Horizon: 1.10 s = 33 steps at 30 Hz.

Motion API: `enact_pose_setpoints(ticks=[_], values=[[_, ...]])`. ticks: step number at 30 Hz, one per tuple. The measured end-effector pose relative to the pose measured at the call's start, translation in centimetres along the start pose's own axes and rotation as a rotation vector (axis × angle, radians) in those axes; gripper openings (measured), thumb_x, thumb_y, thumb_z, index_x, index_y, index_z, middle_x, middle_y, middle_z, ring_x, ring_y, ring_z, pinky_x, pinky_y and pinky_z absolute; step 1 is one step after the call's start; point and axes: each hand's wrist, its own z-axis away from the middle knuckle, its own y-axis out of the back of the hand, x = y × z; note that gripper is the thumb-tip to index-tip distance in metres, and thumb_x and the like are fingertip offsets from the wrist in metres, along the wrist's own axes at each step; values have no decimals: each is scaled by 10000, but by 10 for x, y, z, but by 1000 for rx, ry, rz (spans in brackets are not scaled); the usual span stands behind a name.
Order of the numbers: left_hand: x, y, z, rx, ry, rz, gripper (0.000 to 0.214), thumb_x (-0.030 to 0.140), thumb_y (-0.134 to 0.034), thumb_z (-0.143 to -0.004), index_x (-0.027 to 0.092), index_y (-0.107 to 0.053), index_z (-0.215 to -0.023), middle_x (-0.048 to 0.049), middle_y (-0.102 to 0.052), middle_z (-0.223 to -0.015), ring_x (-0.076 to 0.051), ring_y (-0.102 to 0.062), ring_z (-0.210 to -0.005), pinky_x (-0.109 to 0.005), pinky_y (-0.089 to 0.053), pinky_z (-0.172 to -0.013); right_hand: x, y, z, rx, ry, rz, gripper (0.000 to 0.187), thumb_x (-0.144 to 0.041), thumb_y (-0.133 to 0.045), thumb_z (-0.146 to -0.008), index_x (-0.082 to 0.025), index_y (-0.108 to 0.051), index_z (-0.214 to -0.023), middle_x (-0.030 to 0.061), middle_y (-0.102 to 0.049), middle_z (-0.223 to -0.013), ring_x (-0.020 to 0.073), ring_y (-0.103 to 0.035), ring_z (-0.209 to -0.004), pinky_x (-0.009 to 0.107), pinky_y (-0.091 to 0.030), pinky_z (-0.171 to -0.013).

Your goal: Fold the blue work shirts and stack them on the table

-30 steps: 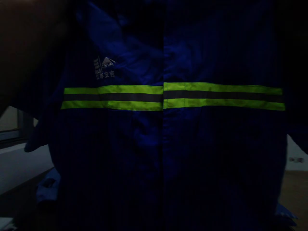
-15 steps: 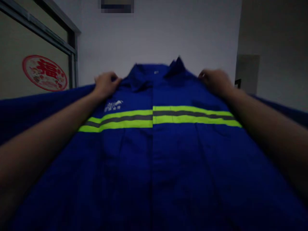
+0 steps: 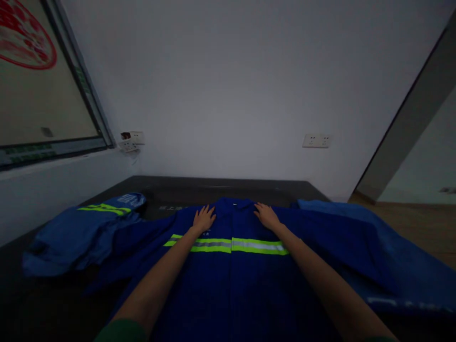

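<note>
A dark blue work jacket (image 3: 260, 280) with a yellow-green reflective band lies spread out, front side up, its collar toward the wall. My left hand (image 3: 204, 218) rests on its left shoulder area, fingers spread, just above a small white print. On the opposite shoulder lies my right hand (image 3: 266, 216), palm down with fingers stretched out. Neither hand grips the cloth. The jacket's sleeves reach out to both sides, and its lower part runs out of view at the bottom.
Beneath the jacket is a dark table (image 3: 171, 190) against a white wall. On the left lies a bundled blue garment (image 3: 78, 232) with a reflective stripe; another blue cloth (image 3: 402, 256) is at the right. Wall sockets (image 3: 317, 140) and a window (image 3: 42, 109) are beyond.
The jacket, held up by its shoulders before, has come down flat onto the table. Both hands have let go and now lie open on it. My view has tilted downward.
</note>
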Motion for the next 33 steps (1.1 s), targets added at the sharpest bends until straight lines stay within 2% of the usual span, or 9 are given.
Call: enact_pose_setpoints(ticks=[5,8,11,14,17,20,24,29,33], values=[[-20,-10,-1,-35,-40,28,529,486,-328,-958,311,-360,-1456,-66,-273,-1560,-267,-217,-1445,-522,-180,-1144,14,-30,11,-33,34,-63,484,-409,-343,-987,-262,-394,-1445,89,-308,-1541,279,-247,-1425,551,-201,-1120],[-22,-9,-5,-23,-36,46,546,480,-365,-951,284,-359,-1460,-94,-312,-1542,-291,-253,-1431,-542,-199,-1135,13,-26,11,29,11,-125,427,-335,-442,-958,-218,-502,-1364,124,-435,-1461,279,-360,-1365,513,-276,-1095],[-13,-8,-17,25,-40,74,569,429,-354,-965,209,-296,-1486,-141,-328,-1529,-279,-302,-1411,-501,-264,-1123,2,-13,-5,104,11,-160,411,-206,-504,-909,-165,-532,-1317,132,-537,-1349,235,-458,-1270,389,-354,-1058],[3,-9,-32,54,-135,98,582,376,-379,-965,196,-243,-1501,-113,-247,-1567,-227,-231,-1442,-412,-247,-1149,-16,-1,-28,168,39,-171,518,-139,-513,-880,-168,-437,-1392,109,-488,-1390,202,-417,-1287,324,-343,-1065],[16,-14,-43,-4,-206,98,621,390,-428,-942,215,-233,-1505,-97,-193,-1583,-258,-193,-1452,-456,-218,-1154,-30,2,-41,180,53,-170,433,-104,-539,-846,-174,-552,-1272,104,-552,-1304,216,-462,-1234,323,-380,-1023],[22,-21,-47,-46,-179,92,601,447,-391,-944,232,-279,-1494,-91,-196,-1579,-283,-202,-1447,-491,-205,-1149,-32,-5,-35,180,58,-171,277,-75,-516,-834,-186,-656,-1045,87,-639,-1123,219,-543,-1121,314,-425,-951],[24,-26,-51,-61,-117,126,585,474,-389,-929,271,-328,-1475,-61,-175,-1585,-267,-200,-1450,-482,-161,-1163,-21,-21,-12,150,95,-187,300,-66,-463,-851,-211,-663,-1019,49,-670,-1084,182,-589,-1066,275,-436,-926],[23,-23,-65,-43,-49,198,502,492,-465,-893,312,-495,-1360,-53,-366,-1521,-295,-333,-1391,-509,-253,-1118,-6,-28,-8,74,139,-302,402,-43,-398,-859,-200,-672,-1107,44,-639,-1234,163,-566,-1158,272,-398,-1009],[18,-17,-78,60,52,247,437,313,-314,-963,259,-481,-1364,-98,-534,-1377,-251,-500,-1258,-440,-418,-999,-2,-11,-34,148,108,-334,410,-25,-380,-853,-196,-707,-1030,41,-665,-1140,154,-584,-1108,253,-402,-1002]])
